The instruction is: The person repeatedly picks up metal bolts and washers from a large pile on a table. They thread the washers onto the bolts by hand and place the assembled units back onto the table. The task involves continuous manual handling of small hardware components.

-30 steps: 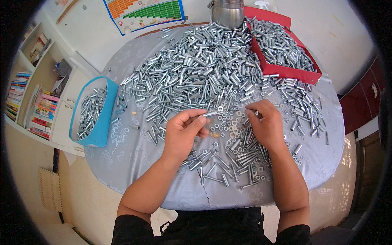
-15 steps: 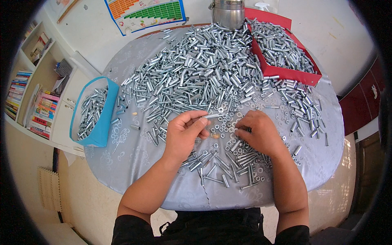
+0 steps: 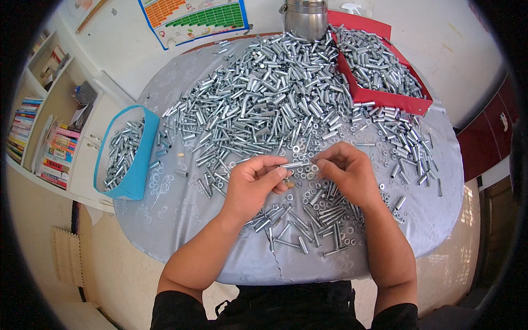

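Between the thumb and fingers of my left hand [image 3: 254, 184] is a metal expansion bolt [image 3: 295, 165], its sleeve part lying level and its thin end pointing right. My right hand [image 3: 349, 171] is pinched right at that thin end; whatever small piece its fingertips hold is hidden. Beneath both hands lie loose washers and nuts [image 3: 297, 149]. Closer to me is a smaller scatter of bolts and sleeves [image 3: 300, 223]. A large heap of metal sleeves and bolts [image 3: 264, 93] spreads across the table beyond my hands.
A blue fabric bin [image 3: 147, 148] with metal sleeves stands at the left. At the back right, a red box [image 3: 393, 104] is full of similar pieces, near a steel canister [image 3: 306, 21]. A grey cloth covers the round table [image 3: 181, 231]. Bookshelves [image 3: 49, 121] stand farther left.
My right hand has lifted from the washers and moved up to the bolt's thin end. My left hand has shifted slightly right and down with the bolt.
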`<state>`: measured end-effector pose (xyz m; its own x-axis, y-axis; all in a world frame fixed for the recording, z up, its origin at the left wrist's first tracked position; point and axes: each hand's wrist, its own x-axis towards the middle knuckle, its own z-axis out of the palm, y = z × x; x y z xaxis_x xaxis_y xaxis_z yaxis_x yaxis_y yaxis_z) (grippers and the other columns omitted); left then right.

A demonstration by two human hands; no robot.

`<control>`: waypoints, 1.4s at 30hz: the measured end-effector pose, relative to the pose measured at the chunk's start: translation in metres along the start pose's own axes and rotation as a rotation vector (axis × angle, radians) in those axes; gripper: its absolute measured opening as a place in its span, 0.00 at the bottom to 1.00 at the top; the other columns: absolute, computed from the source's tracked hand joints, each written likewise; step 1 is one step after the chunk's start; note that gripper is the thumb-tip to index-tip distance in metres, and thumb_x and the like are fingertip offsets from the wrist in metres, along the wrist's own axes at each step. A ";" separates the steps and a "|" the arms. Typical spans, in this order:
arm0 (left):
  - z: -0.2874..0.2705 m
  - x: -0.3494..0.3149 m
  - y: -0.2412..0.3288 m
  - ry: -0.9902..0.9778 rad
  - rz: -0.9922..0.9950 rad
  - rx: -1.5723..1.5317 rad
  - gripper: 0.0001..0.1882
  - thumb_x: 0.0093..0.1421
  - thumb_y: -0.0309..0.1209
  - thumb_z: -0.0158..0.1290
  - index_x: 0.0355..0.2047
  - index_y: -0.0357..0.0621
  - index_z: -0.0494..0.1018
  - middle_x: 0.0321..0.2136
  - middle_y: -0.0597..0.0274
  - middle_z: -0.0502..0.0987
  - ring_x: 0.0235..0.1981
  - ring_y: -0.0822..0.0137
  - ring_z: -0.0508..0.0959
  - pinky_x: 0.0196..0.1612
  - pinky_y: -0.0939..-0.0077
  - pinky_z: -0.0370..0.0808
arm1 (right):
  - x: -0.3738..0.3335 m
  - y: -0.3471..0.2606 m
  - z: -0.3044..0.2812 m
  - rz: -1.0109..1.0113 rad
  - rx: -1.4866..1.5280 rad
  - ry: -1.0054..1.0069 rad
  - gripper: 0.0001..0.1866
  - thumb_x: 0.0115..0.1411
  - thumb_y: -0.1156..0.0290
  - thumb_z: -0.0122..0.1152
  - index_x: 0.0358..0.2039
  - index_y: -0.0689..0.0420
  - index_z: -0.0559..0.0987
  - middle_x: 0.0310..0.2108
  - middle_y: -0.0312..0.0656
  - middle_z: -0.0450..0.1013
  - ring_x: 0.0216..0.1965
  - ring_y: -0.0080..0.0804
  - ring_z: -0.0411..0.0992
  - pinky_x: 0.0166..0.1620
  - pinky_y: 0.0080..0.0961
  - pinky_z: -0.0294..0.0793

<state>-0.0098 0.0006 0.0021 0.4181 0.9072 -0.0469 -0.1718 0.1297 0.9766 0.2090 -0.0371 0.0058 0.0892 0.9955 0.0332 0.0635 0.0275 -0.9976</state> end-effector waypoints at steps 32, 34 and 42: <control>0.002 -0.001 -0.003 -0.080 0.022 0.054 0.11 0.61 0.21 0.54 0.44 0.34 0.75 0.33 0.54 0.81 0.26 0.71 0.80 0.31 0.79 0.79 | -0.003 -0.002 0.000 0.039 0.112 -0.181 0.09 0.57 0.78 0.65 0.38 0.64 0.79 0.32 0.35 0.77 0.33 0.19 0.74 0.38 0.17 0.74; 0.003 -0.001 -0.001 -0.074 0.022 0.015 0.11 0.61 0.22 0.54 0.44 0.34 0.75 0.33 0.55 0.81 0.26 0.71 0.80 0.31 0.79 0.79 | -0.003 -0.003 0.001 0.019 0.048 -0.157 0.08 0.58 0.76 0.65 0.38 0.64 0.80 0.31 0.35 0.77 0.33 0.18 0.73 0.37 0.18 0.73; 0.001 0.001 -0.002 0.011 0.032 -0.004 0.11 0.61 0.24 0.54 0.44 0.35 0.75 0.35 0.55 0.82 0.26 0.72 0.80 0.31 0.79 0.78 | 0.004 0.009 -0.009 -0.404 -0.683 -0.069 0.06 0.51 0.73 0.65 0.32 0.56 0.82 0.28 0.41 0.75 0.32 0.39 0.74 0.37 0.32 0.73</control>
<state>-0.0081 0.0012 0.0006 0.4029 0.9151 -0.0183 -0.1881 0.1023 0.9768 0.2183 -0.0340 -0.0020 -0.1307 0.9244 0.3583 0.6754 0.3476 -0.6504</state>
